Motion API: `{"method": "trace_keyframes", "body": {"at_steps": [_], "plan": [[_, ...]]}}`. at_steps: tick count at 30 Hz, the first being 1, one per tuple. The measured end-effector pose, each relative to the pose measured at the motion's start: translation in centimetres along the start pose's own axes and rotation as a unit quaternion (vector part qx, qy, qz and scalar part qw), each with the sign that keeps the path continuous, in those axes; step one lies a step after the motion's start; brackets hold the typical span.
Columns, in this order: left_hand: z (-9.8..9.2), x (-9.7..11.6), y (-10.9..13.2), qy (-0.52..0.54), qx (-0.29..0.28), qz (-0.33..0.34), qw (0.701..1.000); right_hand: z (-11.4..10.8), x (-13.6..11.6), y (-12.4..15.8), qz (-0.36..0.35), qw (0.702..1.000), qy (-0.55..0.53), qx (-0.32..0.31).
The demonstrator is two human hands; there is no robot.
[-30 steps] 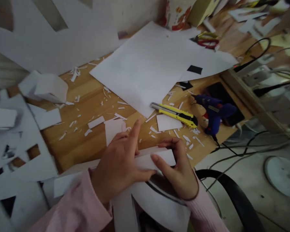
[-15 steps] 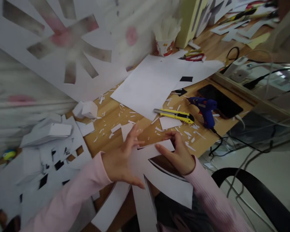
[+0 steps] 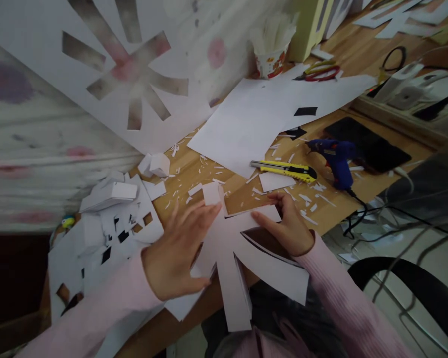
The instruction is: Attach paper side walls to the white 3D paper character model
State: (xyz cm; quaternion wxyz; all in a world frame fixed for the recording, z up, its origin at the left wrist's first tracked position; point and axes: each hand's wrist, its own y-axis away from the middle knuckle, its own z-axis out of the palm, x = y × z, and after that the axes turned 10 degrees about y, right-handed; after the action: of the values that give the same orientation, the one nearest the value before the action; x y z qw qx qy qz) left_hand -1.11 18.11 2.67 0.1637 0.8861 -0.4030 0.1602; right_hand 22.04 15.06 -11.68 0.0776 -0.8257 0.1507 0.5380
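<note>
Hands are pressing a white paper cutout (image 3: 231, 248) at the table edge (image 3: 194, 308). Left hand (image 3: 177, 248) is lying open and flat on it. Right hand (image 3: 289, 228) is pinching its upper arm.

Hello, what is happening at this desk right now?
A person in pink sleeves presses a white star-shaped paper cutout flat at the edge of the wooden desk. The left hand lies open on its middle; the right hand holds one arm. A yellow utility knife and blue glue gun lie beyond, among paper scraps.
</note>
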Motion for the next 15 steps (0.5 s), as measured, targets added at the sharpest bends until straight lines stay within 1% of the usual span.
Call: {"method": "trace_keyframes", "body": {"at_steps": [1,3,6,9,15], "plan": [[1.0,0.3,0.0,-0.015,-0.027,0.001,1.0,0.1,0.2,0.0,-0.002,1.0,-0.003,0.001],[2.7,0.6,-0.4,-0.046,-0.051,-0.007,0.998,0.2,0.4,0.0,-0.007,1.0,-0.007,0.004],[4.2,0.7,-1.4,-0.056,-0.048,-0.011,0.997,0.3,0.6,-0.1,-0.012,1.0,-0.014,0.011],[4.4,0.2,-2.4,-0.04,-0.058,0.002,0.998,0.3,0.5,0.0,-0.008,1.0,-0.017,0.009],[3.7,-0.8,-3.4,-0.017,-0.073,0.043,0.996,0.3,0.3,0.1,-0.001,1.0,-0.017,0.014]]}}
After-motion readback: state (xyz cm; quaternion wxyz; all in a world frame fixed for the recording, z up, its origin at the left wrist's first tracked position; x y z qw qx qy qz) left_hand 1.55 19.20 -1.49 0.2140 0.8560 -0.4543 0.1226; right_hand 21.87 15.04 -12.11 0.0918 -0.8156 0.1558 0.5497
